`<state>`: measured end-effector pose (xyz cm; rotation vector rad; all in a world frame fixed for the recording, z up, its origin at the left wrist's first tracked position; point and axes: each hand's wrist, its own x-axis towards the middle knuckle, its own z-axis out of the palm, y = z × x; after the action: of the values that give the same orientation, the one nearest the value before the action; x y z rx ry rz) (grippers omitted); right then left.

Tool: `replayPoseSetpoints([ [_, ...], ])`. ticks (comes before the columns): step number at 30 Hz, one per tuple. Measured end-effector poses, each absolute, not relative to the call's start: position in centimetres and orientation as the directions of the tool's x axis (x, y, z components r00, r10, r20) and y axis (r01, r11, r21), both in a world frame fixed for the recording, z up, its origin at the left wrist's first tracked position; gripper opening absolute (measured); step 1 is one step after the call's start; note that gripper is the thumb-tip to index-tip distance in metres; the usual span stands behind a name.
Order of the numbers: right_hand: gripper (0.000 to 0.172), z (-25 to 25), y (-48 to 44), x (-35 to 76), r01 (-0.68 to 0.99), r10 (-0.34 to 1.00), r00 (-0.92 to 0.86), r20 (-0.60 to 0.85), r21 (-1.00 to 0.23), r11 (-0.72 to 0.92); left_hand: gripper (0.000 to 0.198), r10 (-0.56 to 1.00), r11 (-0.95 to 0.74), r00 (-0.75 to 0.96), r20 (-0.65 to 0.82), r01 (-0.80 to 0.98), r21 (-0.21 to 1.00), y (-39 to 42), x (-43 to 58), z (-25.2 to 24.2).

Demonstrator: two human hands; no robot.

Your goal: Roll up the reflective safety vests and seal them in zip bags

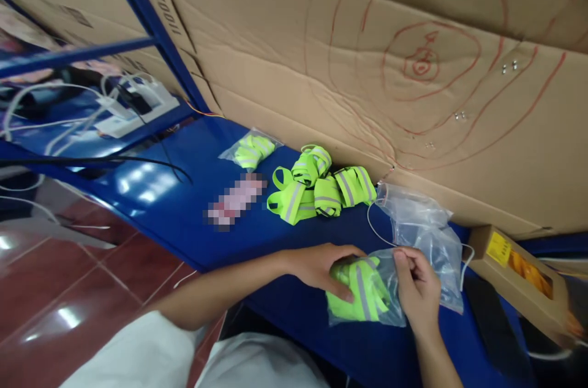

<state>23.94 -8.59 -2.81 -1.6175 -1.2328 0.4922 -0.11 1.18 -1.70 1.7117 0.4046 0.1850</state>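
Note:
A clear plastic bag [395, 296] lies near the front edge of the blue table, with a folded neon-yellow reflective strap [365, 290] inside it. My left hand [328, 268] curves over the bag's left side, fingers and thumb around the strap bundle. At the bag's right edge, my right hand [419, 287] pinches the plastic between thumb and fingers. Farther back sits a pile of several rolled reflective straps [298, 201], yellow with grey stripes. Another bagged strap [252, 149] lies to their left. Beyond my right hand are flat clear plastic bags [420, 223].
A blurred pinkish item [236, 199] lies on the blue table [184, 216]. A cardboard panel [275, 63] with red rings stands behind. At left are a white power strip [142, 109] and cables. A small cardboard box [519, 284] and a dark flat object [493, 327] are at right.

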Motion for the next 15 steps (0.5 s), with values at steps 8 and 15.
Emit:
replayPoseSetpoints([
  [8, 0.05, -2.6, -8.0, 24.7, 0.348, 0.93, 0.36, 0.076, -0.936, -0.058, 0.068, 0.936, -0.256, 0.285, 0.206, 0.15, 0.955, 5.4, -9.4, 1.6],
  [15, 0.037, -3.0, -8.2, 23.4, 0.654, 0.99, 0.066, 0.124, -0.755, 0.052, 0.049, 0.917, -0.395, 0.134, 0.375, 0.43, 0.812, 13.4, -22.9, 4.5],
])
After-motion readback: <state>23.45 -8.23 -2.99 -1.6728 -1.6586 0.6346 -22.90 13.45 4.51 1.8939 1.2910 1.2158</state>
